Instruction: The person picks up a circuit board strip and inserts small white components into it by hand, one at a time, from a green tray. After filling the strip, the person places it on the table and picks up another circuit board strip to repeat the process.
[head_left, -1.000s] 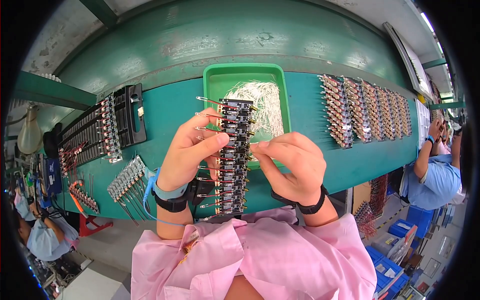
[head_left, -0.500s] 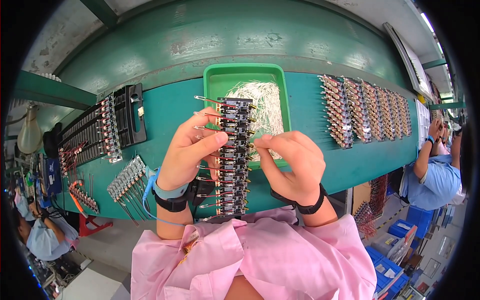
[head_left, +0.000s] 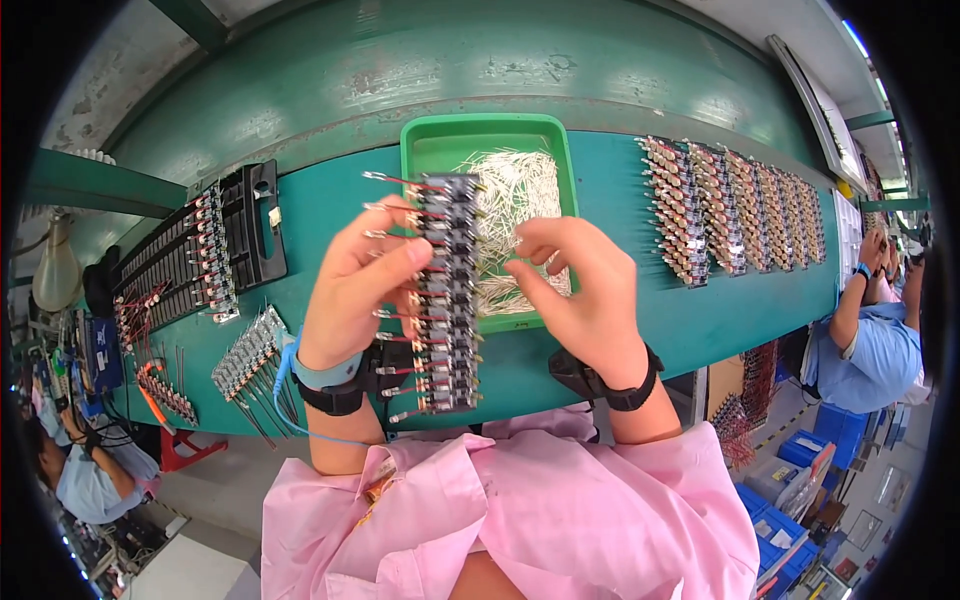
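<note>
My left hand (head_left: 350, 285) grips the left edge of a long strip of black circuit boards (head_left: 455, 300), held upright in front of me. Its thumb lies on the front face. Red wires with metal tips stick out along the left side of the strip, and small pins along the right. To the right of the strip, my right hand (head_left: 595, 285) has thumb and forefinger apart, with nothing visible between them. Below both hands sits a green tray (head_left: 571, 180) of thin white sticks or short tubes (head_left: 520, 180), partly hidden by the strip.
Several finished-looking board strips (head_left: 670, 215) lie in a row at right. At left are a black rack (head_left: 262, 225) with a wired strip, and a board panel with dark wires (head_left: 245, 360). A blue cord (head_left: 283, 385) runs from my left wristband. Co-workers (head_left: 870, 340) sit at both sides.
The strip and my left hand have shifted slightly left and away from me. My right hand has drawn off the strip's right edge, and its fingers have spread from a pinch.
</note>
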